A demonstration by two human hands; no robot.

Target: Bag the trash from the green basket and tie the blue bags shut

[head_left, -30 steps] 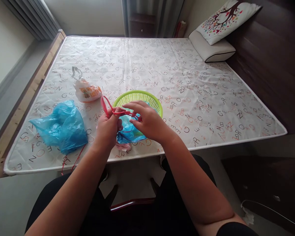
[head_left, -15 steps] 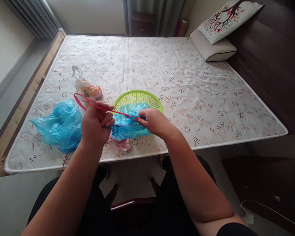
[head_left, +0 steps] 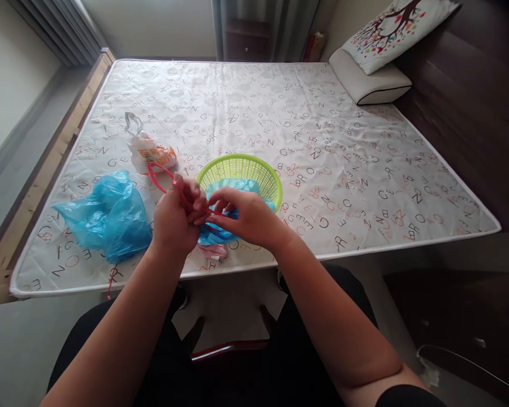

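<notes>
My left hand (head_left: 178, 212) is closed around a red string (head_left: 156, 180), whose loop sticks up past the thumb side. Close beside it, my right hand (head_left: 252, 217) pinches the same string between thumb and fingers. Under the hands lies blue plastic (head_left: 215, 235), partly hidden by them, and more pale blue plastic shows inside the lime-green basket (head_left: 276, 181). A pink cloth (head_left: 212, 252) pokes out below the hands. Left of my left hand rests a crumpled blue plastic bag (head_left: 110, 220).
A white and orange plastic bag (head_left: 155, 155) stands behind the blue one on the letter-printed mattress (head_left: 343, 169). Another red string end (head_left: 111, 280) hangs at the mattress's front edge. Pillows (head_left: 371, 79) lie at the far right, by a dark headboard (head_left: 458, 113).
My right hand has moved left, up against my left hand. The left hand has shifted slightly right, and the stretch of string between the hands has become short.
</notes>
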